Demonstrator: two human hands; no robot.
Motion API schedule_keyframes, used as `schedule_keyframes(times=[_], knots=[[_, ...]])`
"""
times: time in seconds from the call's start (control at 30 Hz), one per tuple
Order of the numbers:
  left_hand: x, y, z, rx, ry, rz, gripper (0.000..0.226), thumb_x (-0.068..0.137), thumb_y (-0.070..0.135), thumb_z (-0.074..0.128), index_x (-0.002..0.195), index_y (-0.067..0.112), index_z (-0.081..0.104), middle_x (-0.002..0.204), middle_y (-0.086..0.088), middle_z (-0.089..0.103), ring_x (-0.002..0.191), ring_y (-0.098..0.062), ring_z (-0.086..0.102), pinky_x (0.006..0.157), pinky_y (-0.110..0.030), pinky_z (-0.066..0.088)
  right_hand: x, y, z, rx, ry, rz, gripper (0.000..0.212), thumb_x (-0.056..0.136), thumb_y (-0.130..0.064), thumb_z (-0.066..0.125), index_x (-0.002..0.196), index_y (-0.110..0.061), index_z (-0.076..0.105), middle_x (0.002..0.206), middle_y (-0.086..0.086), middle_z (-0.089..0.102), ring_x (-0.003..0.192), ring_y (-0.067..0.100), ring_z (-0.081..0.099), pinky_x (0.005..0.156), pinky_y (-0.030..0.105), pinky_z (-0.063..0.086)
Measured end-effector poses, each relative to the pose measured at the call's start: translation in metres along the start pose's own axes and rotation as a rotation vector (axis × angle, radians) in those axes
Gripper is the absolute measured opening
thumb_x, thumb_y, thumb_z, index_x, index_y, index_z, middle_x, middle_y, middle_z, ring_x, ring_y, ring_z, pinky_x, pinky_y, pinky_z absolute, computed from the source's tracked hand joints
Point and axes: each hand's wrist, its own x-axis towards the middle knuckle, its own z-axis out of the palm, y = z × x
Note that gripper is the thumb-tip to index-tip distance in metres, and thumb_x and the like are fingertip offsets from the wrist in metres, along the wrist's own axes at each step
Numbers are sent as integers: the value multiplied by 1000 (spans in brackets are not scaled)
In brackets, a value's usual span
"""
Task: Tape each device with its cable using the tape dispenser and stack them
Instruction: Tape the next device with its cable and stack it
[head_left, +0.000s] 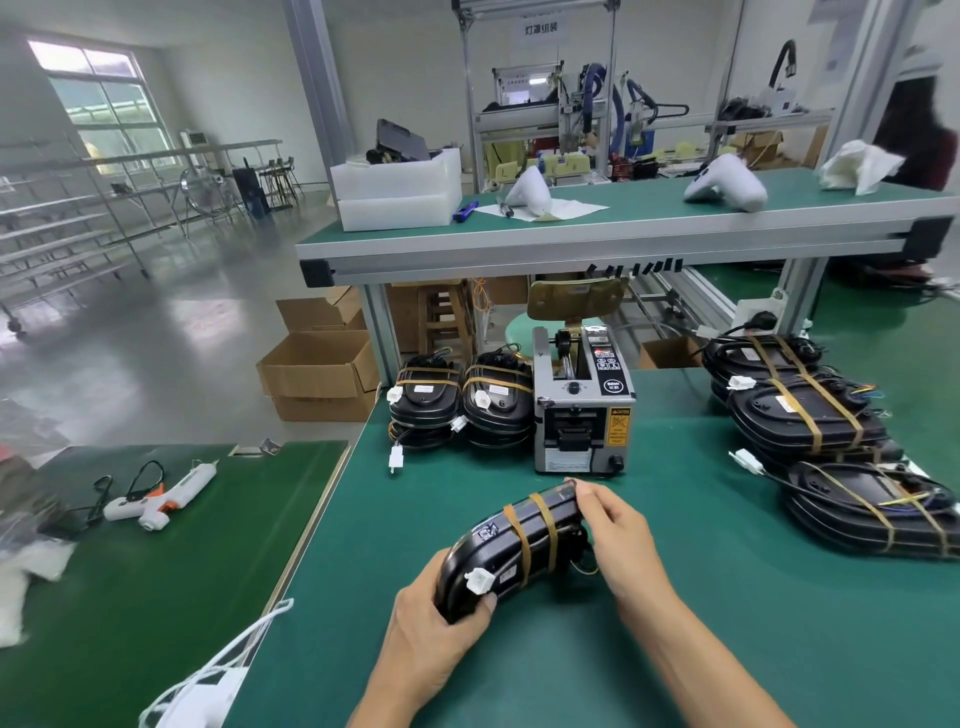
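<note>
Device (511, 551) in both my hands, black and oval, tilted up on edge above the green table (675, 649). My left hand (441, 629) grips its near end, thumb curled just below the white connector (479, 581). My right hand (618, 540) pinches the far end, fingertips on the top edge. Two bands of brown tape (545, 530) wrap the middle of the device and bind its cable to it.

Straight beyond it stands the grey tape dispenser (582, 410), its outlet facing me, close to my right hand's fingertips. Left of the dispenser, touching it, are two stacks of taped devices (462, 405), with white plugs hanging off their fronts. To my right lies a spread pile of taped devices (826, 431), overlapping one another toward the table's edge.

On the darker green table (156, 571) to my left lies a white glue gun (166, 493). Cardboard boxes (319, 369) sit on the floor past the table's corner, and a raised bench (597, 228) carries white foam trays (397, 189).
</note>
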Motion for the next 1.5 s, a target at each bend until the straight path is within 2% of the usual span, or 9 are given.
schedule_keyframes(times=[0.13, 0.37, 0.47, 0.57, 0.8, 0.93, 1.1, 1.3, 1.5], knots=[[0, 1, 0, 12, -8, 5, 55, 83, 39, 82, 134, 50, 63, 117, 18, 79, 109, -4, 74, 89, -8, 49, -5, 1, 2, -37, -100, -51, 15, 102, -43, 63, 96, -34, 73, 92, -6, 77, 85, 7, 72, 74, 18, 52], [-2, 10, -1, -9, -70, 30, 77, 77, 39, 89, 144, 55, 54, 131, 23, 73, 122, -2, 69, 96, -6, 46, 5, -22, -3, -225, -86, -172, 7, 98, -40, 68, 104, -36, 69, 100, -13, 75, 96, 4, 69, 93, 37, 56], [-2, 12, -2, -66, -81, 34, 83, 78, 47, 89, 152, 45, 51, 141, 23, 69, 133, -1, 64, 106, -12, 45, 1, -40, 2, -469, -45, -365, 23, 92, -49, 67, 112, -39, 64, 109, -22, 68, 104, -5, 61, 93, 26, 49], [-3, 14, -3, -112, -76, 48, 85, 85, 56, 84, 159, 36, 47, 149, 21, 64, 142, -3, 57, 117, -22, 44, -13, -52, 18, -610, -28, -640, 28, 88, -47, 68, 112, -32, 64, 106, -19, 64, 100, 4, 60, 92, 31, 48], [-1, 9, -2, -44, 9, 5, 51, 89, 60, 72, 137, 57, 57, 119, 20, 77, 111, -1, 72, 88, -13, 50, -30, -58, 45, -714, -169, -891, 36, 92, -53, 64, 119, -31, 67, 121, -20, 67, 124, 2, 56, 107, 31, 40], [2, 0, 0, -74, 22, 10, 45, 89, 55, 74, 132, 45, 64, 117, 13, 79, 109, -8, 73, 97, -23, 54, -3, -65, 26, -194, 2, -544, 17, 95, -38, 68, 106, -33, 79, 107, -22, 76, 106, 0, 69, 92, 17, 51], [4, -7, 1, -81, 7, -8, 49, 92, 53, 76, 138, 39, 63, 124, 9, 78, 116, -14, 73, 103, -31, 55, 57, -36, -2, -283, 281, -43, 28, 98, -21, 62, 120, -18, 78, 110, 4, 78, 109, 26, 69, 97, 32, 50], [4, -11, 2, -80, 7, -34, 51, 94, 51, 76, 141, 37, 62, 127, 8, 77, 120, -17, 72, 103, -40, 55, 82, -26, 10, -320, 309, -27, 32, 98, -19, 57, 123, -8, 74, 112, 13, 77, 110, 38, 66, 98, 42, 52], [3, -5, 1, -99, 7, -12, 46, 94, 49, 76, 137, 40, 64, 124, 8, 78, 116, -15, 73, 102, -29, 56, 89, -27, 26, -288, 398, -19, 27, 94, -11, 56, 108, 8, 68, 104, 26, 72, 103, 46, 63, 91, 49, 52]])
